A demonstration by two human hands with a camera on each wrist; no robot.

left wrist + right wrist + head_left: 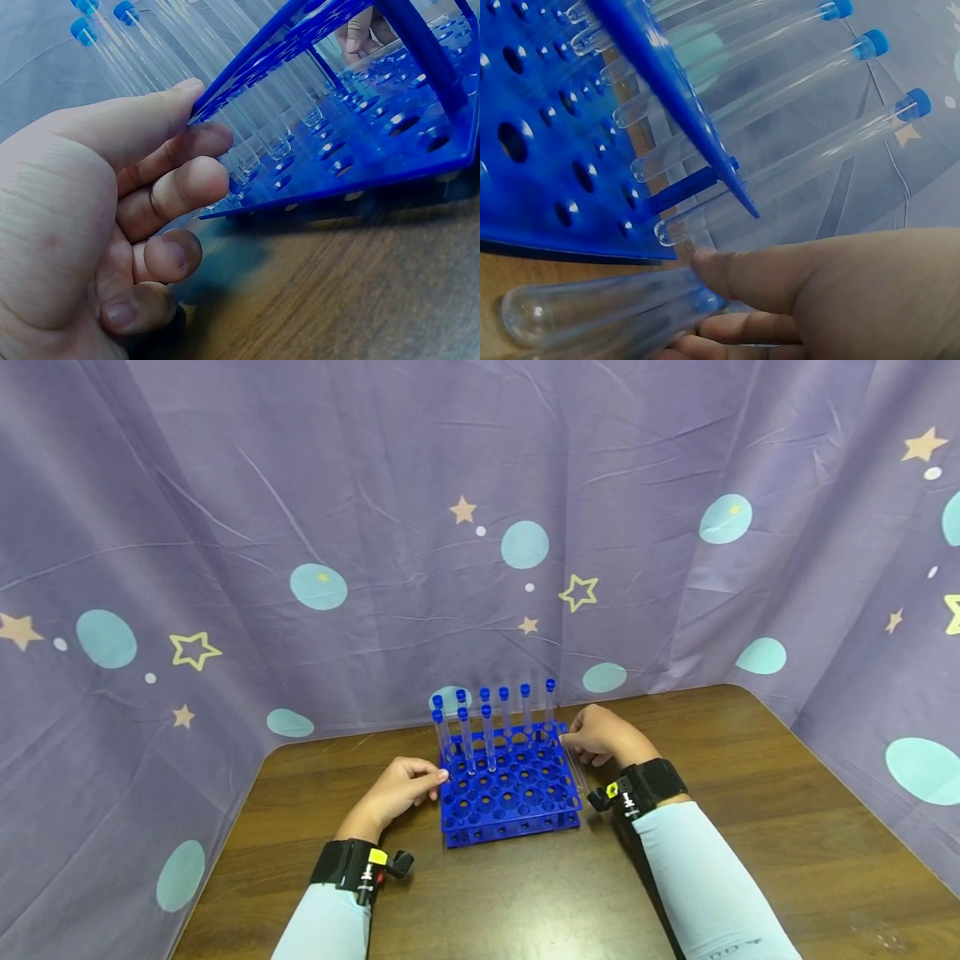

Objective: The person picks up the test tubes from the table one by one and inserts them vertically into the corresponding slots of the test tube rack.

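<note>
A blue test tube rack (517, 817) stands on the table between both hands. Several clear test tubes (490, 745) with blue caps stand upright in its back rows and left part. My left hand (397, 793) pinches the left edge of the rack's top plate between thumb and forefinger; its other fingers curl loosely in the left wrist view. Beside the rack's right side, my right hand (597, 733) holds the capped end of a test tube (592, 304) lying low by the table. More than one tube seems to lie there, partly overlapping and blurred. The right fingertips are partly hidden.
The brown wooden table (517, 910) has a rounded edge at the back. Behind it hangs a purple curtain (405, 568) with stars and blue spots, close to the rack's rear tubes. Black straps with small devices circle both wrists.
</note>
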